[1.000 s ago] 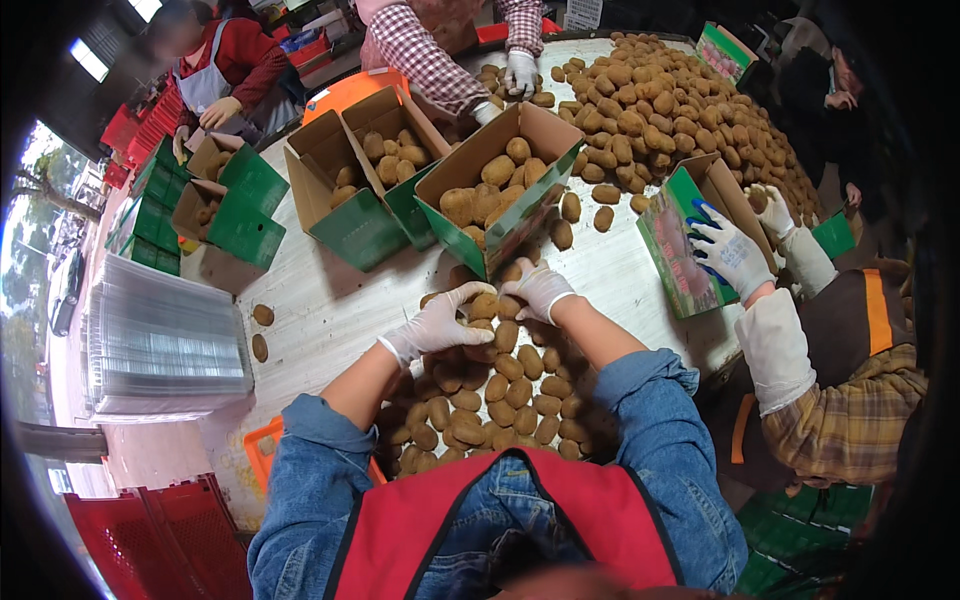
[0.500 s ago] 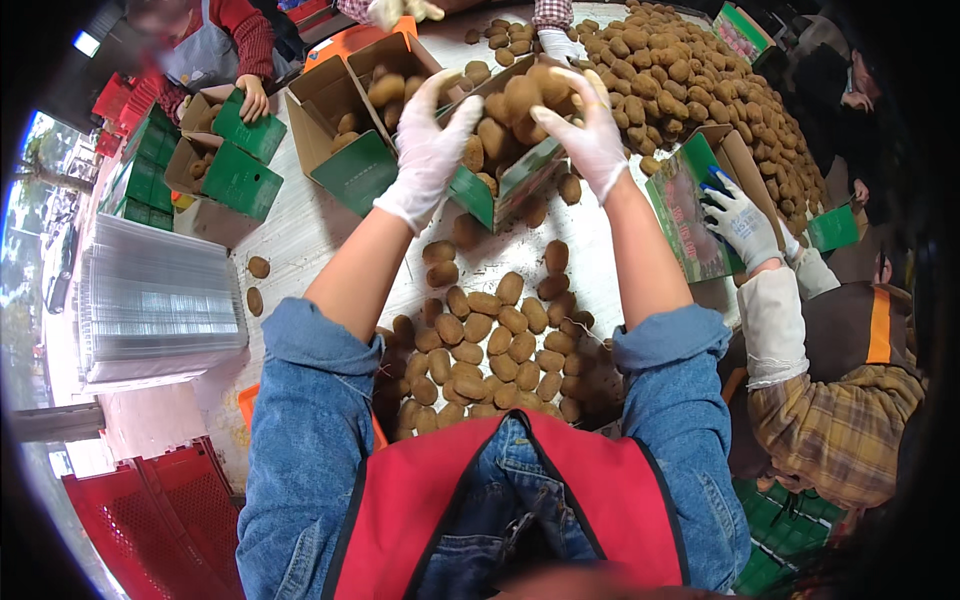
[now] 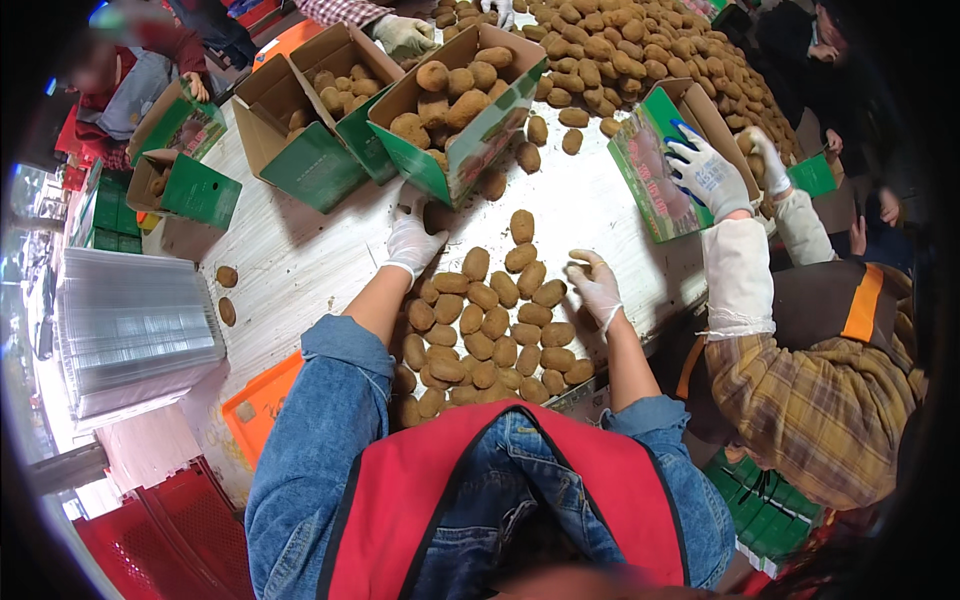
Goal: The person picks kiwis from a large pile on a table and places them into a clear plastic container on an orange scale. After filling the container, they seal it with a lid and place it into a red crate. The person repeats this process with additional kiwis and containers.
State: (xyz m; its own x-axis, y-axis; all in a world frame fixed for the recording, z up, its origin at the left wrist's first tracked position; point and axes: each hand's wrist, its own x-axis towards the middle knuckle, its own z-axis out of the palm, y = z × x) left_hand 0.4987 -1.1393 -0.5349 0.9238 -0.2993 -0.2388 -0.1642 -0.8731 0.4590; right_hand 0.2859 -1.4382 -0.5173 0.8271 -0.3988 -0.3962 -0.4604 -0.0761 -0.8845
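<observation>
Both my hands wear thin white gloves. My left hand (image 3: 412, 240) reaches over the white table just below the near corner of a green cardboard box (image 3: 415, 165) filled with brown kiwifruit. Its thumb is spread from the fingers, and a shaded kiwifruit (image 3: 437, 216) lies in the gap; no grip on it is visible. My right hand (image 3: 598, 288) hovers at the right edge of a loose group of kiwifruit (image 3: 480, 346), fingers apart and slightly bent, with nothing in it. That group spreads over the table between my forearms and my vest.
More open boxes (image 3: 315, 165) with kiwifruit stand at left. A large kiwifruit heap (image 3: 640, 45) covers the far right. At right, a co-worker's gloved hand (image 3: 712, 175) touches another box (image 3: 650, 160). Stacked clear plastic trays (image 3: 140, 330) and an orange crate (image 3: 262, 405) are at left.
Both hands have come back from above the filled box, where they held kiwifruit, toward the loose group near me. Those kiwifruit are out of my hands, and the box sits full.
</observation>
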